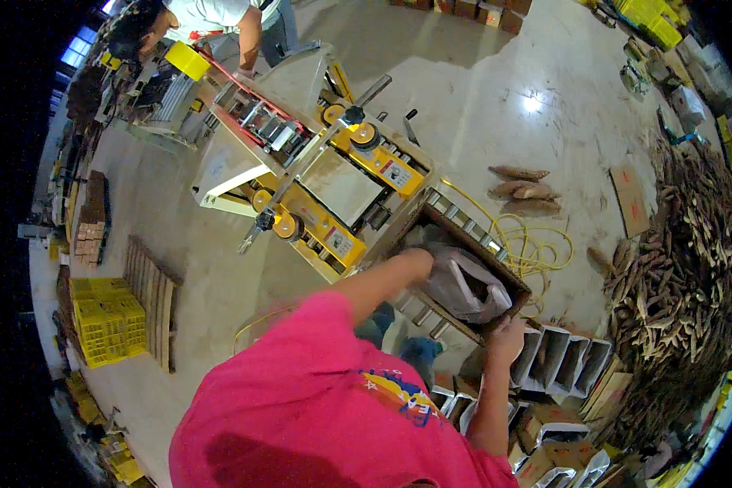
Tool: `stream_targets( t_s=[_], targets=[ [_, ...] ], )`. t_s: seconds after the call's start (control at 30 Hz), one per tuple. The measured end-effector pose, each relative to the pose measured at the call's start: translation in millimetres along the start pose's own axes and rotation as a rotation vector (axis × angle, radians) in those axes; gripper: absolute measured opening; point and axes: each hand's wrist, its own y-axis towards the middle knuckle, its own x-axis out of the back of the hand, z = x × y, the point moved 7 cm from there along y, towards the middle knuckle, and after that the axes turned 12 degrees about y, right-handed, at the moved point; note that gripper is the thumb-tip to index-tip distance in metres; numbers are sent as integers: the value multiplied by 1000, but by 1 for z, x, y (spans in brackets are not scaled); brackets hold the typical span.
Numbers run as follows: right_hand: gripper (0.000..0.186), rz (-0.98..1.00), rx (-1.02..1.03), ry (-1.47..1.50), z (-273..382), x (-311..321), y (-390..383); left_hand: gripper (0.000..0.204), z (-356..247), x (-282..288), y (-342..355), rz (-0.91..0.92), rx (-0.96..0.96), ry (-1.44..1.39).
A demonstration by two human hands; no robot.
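An open cardboard box [500, 270] sits on the roller end of a yellow-and-cream carton sealing machine [342, 191]. Inside it lies a crumpled, translucent plastic bag [455, 281], partly opened; its contents are hard to make out. My left hand [417, 263] reaches over the box's left side and touches the bag; its fingers are hidden. At the near right corner, my right hand [506, 340] grips the box's edge.
A person [220, 24] leans over the machine's far end. Brown roots [525, 191] lie on the floor, with a large heap [683, 276] at right. Lined boxes [561, 358] stand near my right arm. A yellow hose [537, 252] coils beyond the box. Yellow crates [106, 321] and a pallet [148, 297] are left.
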Motion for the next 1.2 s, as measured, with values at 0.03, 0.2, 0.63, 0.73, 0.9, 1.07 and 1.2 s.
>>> stream_targets(
  t_s=[0.03, 0.2, 0.63, 0.73, 0.9, 1.07, 1.2],
  targets=[
    [26, 44, -12, -82, 6, -2, 1, 21, 1, -1, 6, 30, -37, 71],
    [33, 306, -29, 238, 46, -26, 0, 24, 18, -12, 2, 22, 68, 107],
    [45, 519, 39, 72, 18, -88, 19, 51, -1, 51, -83, -597, 223, -66],
    [41, 451, 35, 74, 14, -85, 14, 49, -18, 44, -73, -594, 116, 62],
    [22, -26, 430, 228, 100, 2, 48, 37, 2, 62, -55, -699, 293, -194],
    [61, -50, 505, -28, 122, 0, 90, 22, 31, 47, -18, -1173, 550, -313],
    [63, 85, 505, -106, 91, -44, 81, 27, 50, 44, -51, -1571, 596, -634]
  ],
)
